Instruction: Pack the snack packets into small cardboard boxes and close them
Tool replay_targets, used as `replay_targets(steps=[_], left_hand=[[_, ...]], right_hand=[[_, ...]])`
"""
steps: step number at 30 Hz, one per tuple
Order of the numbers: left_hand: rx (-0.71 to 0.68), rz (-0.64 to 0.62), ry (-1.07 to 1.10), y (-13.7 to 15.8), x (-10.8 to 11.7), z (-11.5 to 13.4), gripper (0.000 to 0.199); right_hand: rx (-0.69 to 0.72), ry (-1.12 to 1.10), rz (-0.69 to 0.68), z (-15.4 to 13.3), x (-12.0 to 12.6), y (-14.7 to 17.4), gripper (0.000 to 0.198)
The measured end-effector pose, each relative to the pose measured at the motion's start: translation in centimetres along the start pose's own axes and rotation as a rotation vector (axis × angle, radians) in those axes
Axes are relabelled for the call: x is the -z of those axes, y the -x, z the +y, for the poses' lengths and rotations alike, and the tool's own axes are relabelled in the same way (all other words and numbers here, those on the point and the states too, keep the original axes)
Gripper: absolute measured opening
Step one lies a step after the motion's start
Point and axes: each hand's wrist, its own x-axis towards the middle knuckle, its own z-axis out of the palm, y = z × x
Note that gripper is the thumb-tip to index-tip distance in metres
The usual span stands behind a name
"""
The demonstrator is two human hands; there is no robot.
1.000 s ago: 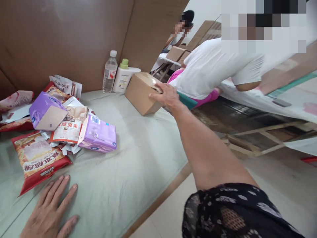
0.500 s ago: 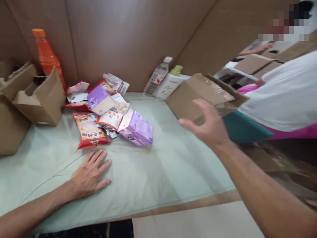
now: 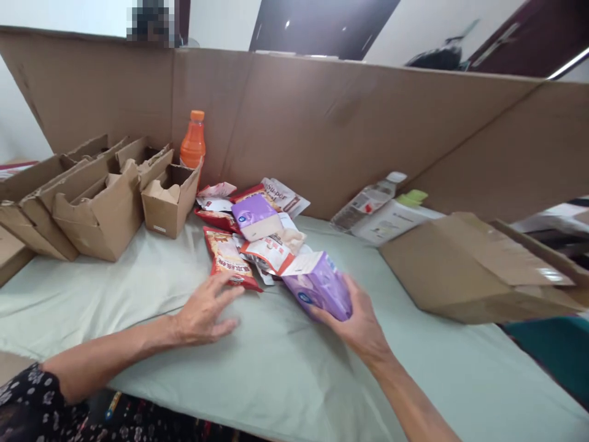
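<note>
A purple tissue pack (image 3: 319, 283) lies at the front right of a pile of packets. My right hand (image 3: 361, 322) grips its right end, thumb in front and fingers behind. My left hand (image 3: 207, 311) is just in front of a red snack bag (image 3: 230, 258), fingers apart and holding nothing. Whether its fingertips touch the bag I cannot tell. Behind these lie a second purple tissue pack (image 3: 254, 215), a white and orange snack packet (image 3: 269, 253) and a white pouch with brown print (image 3: 286, 197).
Several cardboard boxes (image 3: 99, 215) stand at the left, beside an orange drink bottle (image 3: 193, 144). A clear bottle (image 3: 368, 199) and a white bottle with green cap (image 3: 391, 220) lean at the back. An open carton (image 3: 451, 270) lies right. A cardboard wall (image 3: 322, 123) bounds the green-covered table (image 3: 257, 368).
The view has swung left. My right hand has moved from beside the carton to the front tissue pack and taken hold of it. My left hand has lifted slightly toward the red bag.
</note>
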Motion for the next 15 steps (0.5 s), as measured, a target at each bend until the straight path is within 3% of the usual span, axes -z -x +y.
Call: replay_targets(steps=[4, 8, 11, 15], left_hand=[[0.102, 0.248, -0.064, -0.5, 6.7, -3.3, 0.044], [0.199, 0.399, -0.166, -2.2, 12.2, -7.2, 0.045], [0.300, 0.451, -0.224, -5.1, 13.5, -10.7, 0.060], [0.513, 0.359, -0.341, -10.1, 13.5, -14.2, 0.084]], right_hand=[[-0.125, -0.117, 0.186, 0.1, -1.4, 2.5, 0.124], [-0.277, -0.234, 0.178, -0.1, -1.8, 2.6, 0.134], [-0.283, -0.269, 0.153, -0.2, -1.5, 2.1, 0.135], [-0.279, -0.292, 0.135, -0.3, -1.3, 1.8, 0.130]])
